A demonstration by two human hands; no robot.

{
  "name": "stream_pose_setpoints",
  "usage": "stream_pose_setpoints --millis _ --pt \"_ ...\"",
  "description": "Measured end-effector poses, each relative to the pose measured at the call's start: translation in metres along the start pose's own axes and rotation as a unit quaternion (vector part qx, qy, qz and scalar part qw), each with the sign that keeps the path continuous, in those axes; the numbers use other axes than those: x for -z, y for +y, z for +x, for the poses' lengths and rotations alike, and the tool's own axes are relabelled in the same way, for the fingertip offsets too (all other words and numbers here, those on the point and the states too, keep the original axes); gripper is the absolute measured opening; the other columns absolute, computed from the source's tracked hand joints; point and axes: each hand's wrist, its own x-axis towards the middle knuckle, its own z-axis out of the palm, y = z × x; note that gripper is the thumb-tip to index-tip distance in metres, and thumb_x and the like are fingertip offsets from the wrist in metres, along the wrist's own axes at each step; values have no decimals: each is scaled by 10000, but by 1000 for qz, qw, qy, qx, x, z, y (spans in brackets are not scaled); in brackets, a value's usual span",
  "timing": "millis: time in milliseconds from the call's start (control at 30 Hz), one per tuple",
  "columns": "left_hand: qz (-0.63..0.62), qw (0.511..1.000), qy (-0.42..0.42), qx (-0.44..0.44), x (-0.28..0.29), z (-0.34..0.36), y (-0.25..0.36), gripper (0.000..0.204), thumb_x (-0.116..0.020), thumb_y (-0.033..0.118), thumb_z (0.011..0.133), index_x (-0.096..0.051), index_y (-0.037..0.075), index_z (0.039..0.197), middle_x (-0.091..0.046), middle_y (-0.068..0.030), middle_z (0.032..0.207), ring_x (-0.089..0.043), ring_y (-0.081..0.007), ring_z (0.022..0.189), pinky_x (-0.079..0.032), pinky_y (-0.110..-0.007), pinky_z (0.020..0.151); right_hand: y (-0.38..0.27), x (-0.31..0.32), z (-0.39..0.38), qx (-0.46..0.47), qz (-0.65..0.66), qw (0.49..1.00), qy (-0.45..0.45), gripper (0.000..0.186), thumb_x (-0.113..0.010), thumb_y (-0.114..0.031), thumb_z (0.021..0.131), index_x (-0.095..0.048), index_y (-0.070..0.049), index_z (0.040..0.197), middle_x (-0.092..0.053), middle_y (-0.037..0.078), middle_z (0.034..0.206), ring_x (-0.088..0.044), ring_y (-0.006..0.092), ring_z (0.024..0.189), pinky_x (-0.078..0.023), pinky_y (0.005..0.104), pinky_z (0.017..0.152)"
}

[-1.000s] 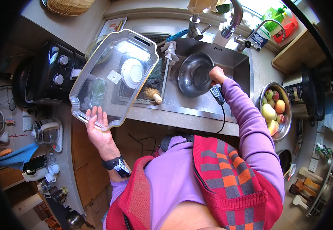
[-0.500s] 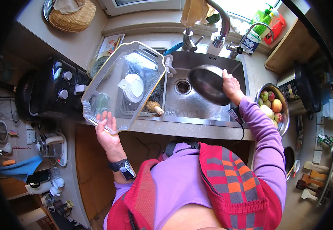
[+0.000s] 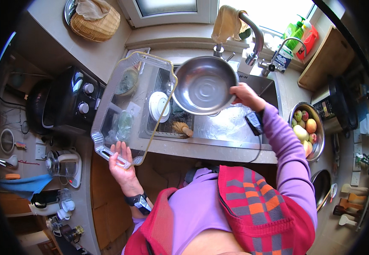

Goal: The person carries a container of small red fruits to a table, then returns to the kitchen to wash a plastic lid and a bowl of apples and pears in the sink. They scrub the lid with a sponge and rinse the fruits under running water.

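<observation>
My left hand (image 3: 123, 168) grips the near edge of a large clear plastic tray (image 3: 103, 111). It is tilted up over the counter left of the sink, fingers showing through its plastic. In my right hand (image 3: 248, 97) is the rim of a wide steel bowl (image 3: 203, 87), raised above the sink (image 3: 235, 125) with its inside facing me. The bowl's left side meets or overlaps the tray's right edge; I cannot tell if they touch. Beneath the tray's right side, a wire rack holds a white round dish (image 3: 159, 106) and a wooden-handled brush (image 3: 182, 128).
A curved faucet (image 3: 258, 36) with a cloth over it rises behind the sink, beside a thinner tap (image 3: 290, 40). To the right is a steel bowl of fruit (image 3: 321, 136). A black appliance with two knobs (image 3: 76, 95) stands at left.
My right hand has lifted the steel bowl up and left from the sink, turning its inside toward me. The tray has tilted and shifted slightly down. The view has also shifted a little.
</observation>
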Motion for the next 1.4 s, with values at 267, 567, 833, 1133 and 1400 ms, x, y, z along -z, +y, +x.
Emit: stream_pose_setpoints --millis 267,567,833,1133,1400 --pt "-24 999 30 -22 31 -31 29 425 -461 100 778 -422 32 1196 -555 -147 1123 -555 -275 1037 -509 -394 832 -15 -89 177 41 120 990 64 165 -644 -6 709 -552 -11 846 -600 103 717 -613 175 641 -524 287 564" --pt "16 990 122 -62 46 -59 36 457 -472 92 751 -414 50 1203 -563 -136 1112 -566 -264 1016 -508 -381 818 -40 -146 264 -149 444 877 109 226 -480 -40 802 -483 -5 1025 -516 172 988 -578 298 829 -556 402 610" --pt "48 993 77 -72 38 -56 34 476 -493 82 748 -395 54 1213 -548 -131 1129 -555 -258 1025 -480 -383 849 -43 -151 261 -151 473 867 36 472 -568 -247 860 -389 8 1214 -469 244 1157 -537 359 1000 -513 420 761" --pt "60 997 -18 51 12 -6 6 482 -473 63 778 -356 -2 1241 -508 -194 1182 -507 -327 1100 -486 -456 864 -11 -93 32 -47 464 885 -1 310 -529 -261 884 -498 10 1031 -612 175 897 -632 229 749 -533 304 673" --pt "88 976 -97 175 -38 33 -51 559 -491 67 772 -289 0 1289 -469 -187 1233 -474 -324 1134 -412 -456 937 57 -44 -218 -143 611 734 260 675 -601 -399 808 -336 65 1220 -526 294 1050 -601 309 874 -513 345 751"
